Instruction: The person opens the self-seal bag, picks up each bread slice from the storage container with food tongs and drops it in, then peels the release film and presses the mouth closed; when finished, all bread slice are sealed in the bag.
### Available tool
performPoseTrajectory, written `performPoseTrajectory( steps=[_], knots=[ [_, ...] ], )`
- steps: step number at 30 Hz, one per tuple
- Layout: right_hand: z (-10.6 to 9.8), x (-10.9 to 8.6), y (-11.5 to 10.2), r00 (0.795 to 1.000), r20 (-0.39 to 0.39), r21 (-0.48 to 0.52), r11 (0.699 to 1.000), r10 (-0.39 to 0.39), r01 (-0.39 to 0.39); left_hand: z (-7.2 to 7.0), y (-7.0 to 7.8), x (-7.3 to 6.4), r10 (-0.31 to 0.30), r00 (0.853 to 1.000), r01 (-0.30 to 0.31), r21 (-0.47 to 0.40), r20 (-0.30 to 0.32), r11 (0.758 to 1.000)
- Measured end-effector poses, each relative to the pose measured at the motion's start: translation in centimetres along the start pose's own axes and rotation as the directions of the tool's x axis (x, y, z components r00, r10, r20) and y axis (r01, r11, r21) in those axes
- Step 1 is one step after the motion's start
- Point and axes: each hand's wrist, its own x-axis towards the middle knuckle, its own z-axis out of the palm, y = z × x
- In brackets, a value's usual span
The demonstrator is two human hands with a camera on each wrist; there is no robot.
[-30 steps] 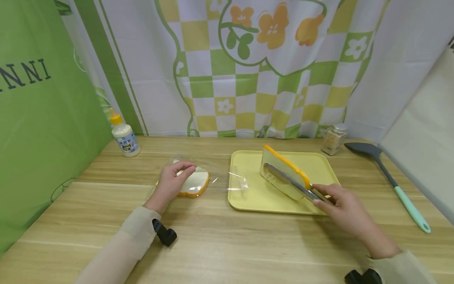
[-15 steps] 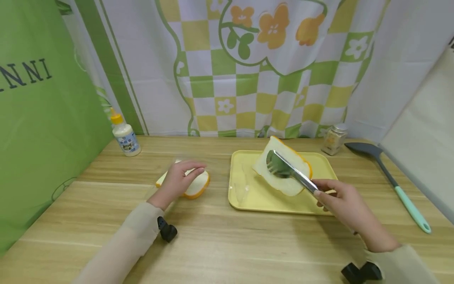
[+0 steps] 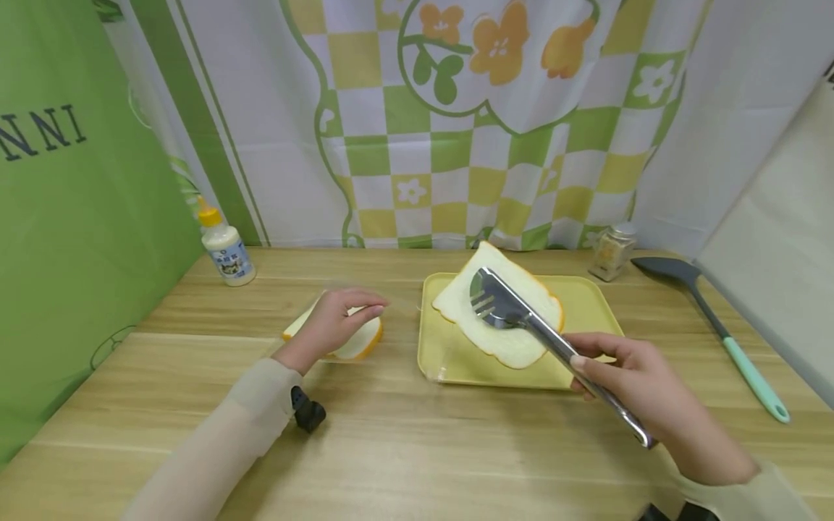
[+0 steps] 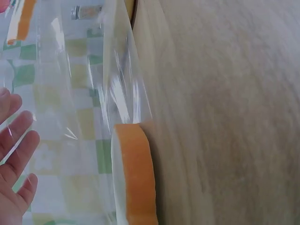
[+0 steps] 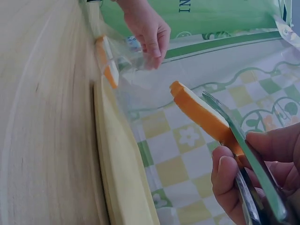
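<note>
My right hand (image 3: 635,383) grips metal tongs (image 3: 554,336), their fork-like end pressed against a white bread slice (image 3: 517,351) with an orange crust. The right wrist view has this slice (image 5: 199,112) raised above the yellow tray (image 3: 589,311), pinched between both arms of the tongs. Thumb and fingertips of my left hand (image 3: 335,322) pinch the upper layer of a clear plastic bag (image 4: 122,89). More bread (image 3: 361,340) lies inside that bag, partly hidden under the hand. The loose end of the bag stretches over the tray's left edge.
A squeeze bottle (image 3: 228,253) with a yellow cap stands at the back left. A small glass jar (image 3: 612,252) is behind the tray's right corner. Along the right side lies a dark spatula (image 3: 706,311) with a mint handle. A patterned curtain (image 3: 449,174) hangs behind the table.
Tongs and slice have turned from nearly edge-on to showing the slice's white face, and shifted left over the tray. My left hand has moved slightly right, near the bag.
</note>
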Motion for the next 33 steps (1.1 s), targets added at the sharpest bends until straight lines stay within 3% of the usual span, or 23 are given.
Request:
performPoseTrajectory(
  steps=[5,13,21,28,33],
  knots=[
    [0.0,-0.4,0.1,0.999,0.019,0.012,0.999,-0.037,0.037,0.1,0.0,0.0,-0.007,1.0,0.006,-0.018,-0.026,1.0],
    [1.2,-0.8,1.1,0.992,0.123,0.09,0.996,0.0,-0.011,0.6,-0.3,-0.2,-0.036,0.998,0.034,-0.058,-0.044,0.998],
    [2.1,-1.0,2.3,0.961,0.275,0.234,0.967,0.029,-0.096,0.9,-0.4,-0.5,-0.093,0.989,0.082,-0.098,-0.114,0.992],
    [2.6,-1.1,2.3,0.962,0.269,0.207,0.973,0.044,-0.102,1.3,-0.5,-0.7,-0.095,0.99,0.088,-0.078,-0.102,0.993],
    [2.5,-1.4,2.3,0.95,0.312,0.225,0.97,0.02,-0.094,1.4,-0.5,-0.8,-0.09,0.99,0.083,-0.071,-0.106,0.994]
  ],
)
